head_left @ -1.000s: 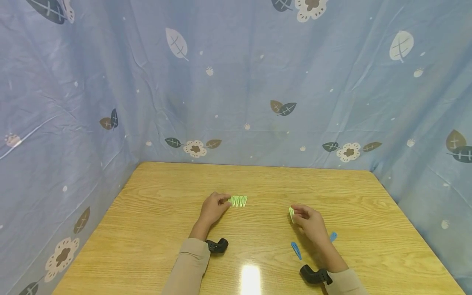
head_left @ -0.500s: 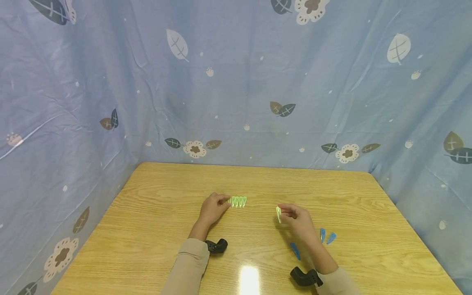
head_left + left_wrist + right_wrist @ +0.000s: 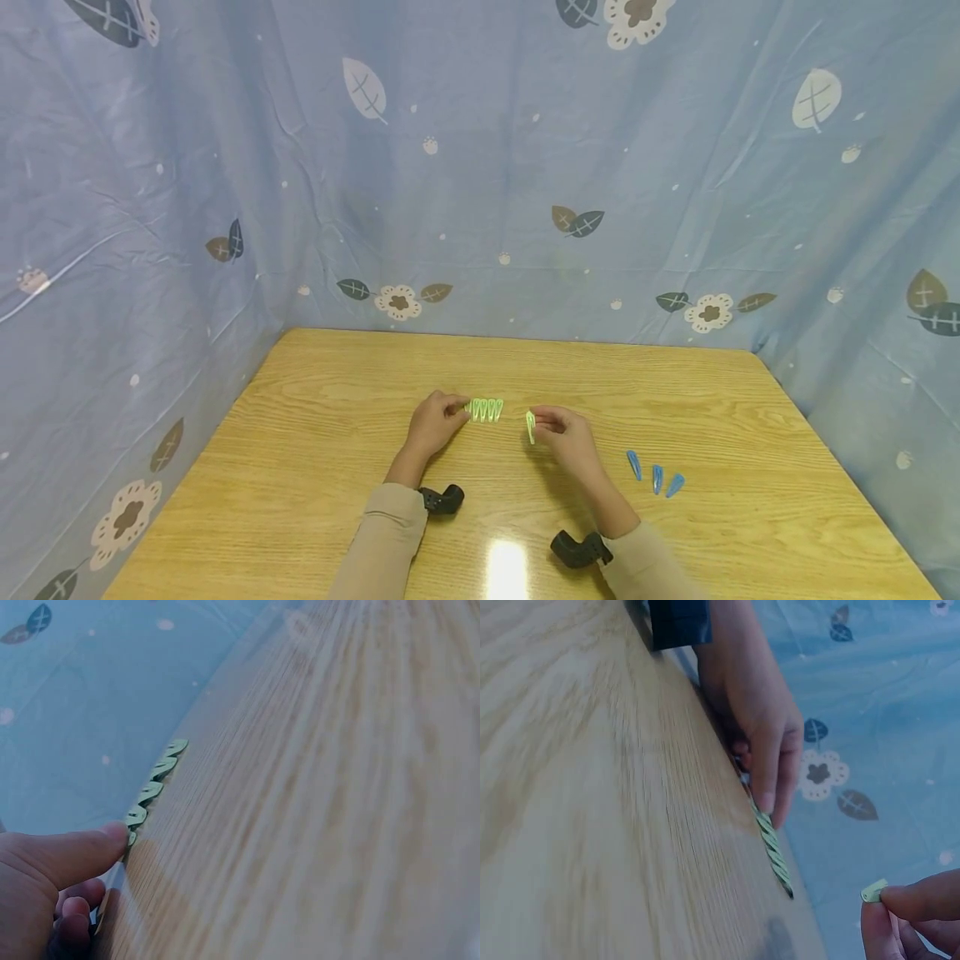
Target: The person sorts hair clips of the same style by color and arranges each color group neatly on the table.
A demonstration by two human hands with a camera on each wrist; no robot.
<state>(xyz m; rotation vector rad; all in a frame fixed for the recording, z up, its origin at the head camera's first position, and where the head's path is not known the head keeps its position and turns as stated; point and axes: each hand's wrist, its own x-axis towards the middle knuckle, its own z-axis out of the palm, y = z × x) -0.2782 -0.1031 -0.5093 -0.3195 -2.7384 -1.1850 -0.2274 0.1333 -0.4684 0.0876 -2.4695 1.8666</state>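
Note:
Several yellow-green snap hair clips (image 3: 483, 409) stand side by side in a short row on the table. At the row's left end my left hand (image 3: 433, 425) has thumb and index finger around the outermost clip, whose body is mostly covered by the fingertips. The left wrist view shows the thumb (image 3: 105, 841) right against that end of the row. To the right of the row, my right hand (image 3: 573, 437) pinches another yellow-green hair clip (image 3: 531, 427) between thumb and fingers. It is held up above the table, pointing downward; its end pokes from the fingertips in the right wrist view.
Three blue hair clips, a left one (image 3: 634, 465), a middle one (image 3: 657, 479) and a right one (image 3: 676, 485), lie on the wooden table (image 3: 337, 367) right of my right forearm. A patterned blue curtain (image 3: 480, 167) hangs behind and beside the table.
My right hand has carried its yellow-green clip leftward toward the row. All three blue clips now show, and the left one lies farther back than before. My left hand has stayed put.

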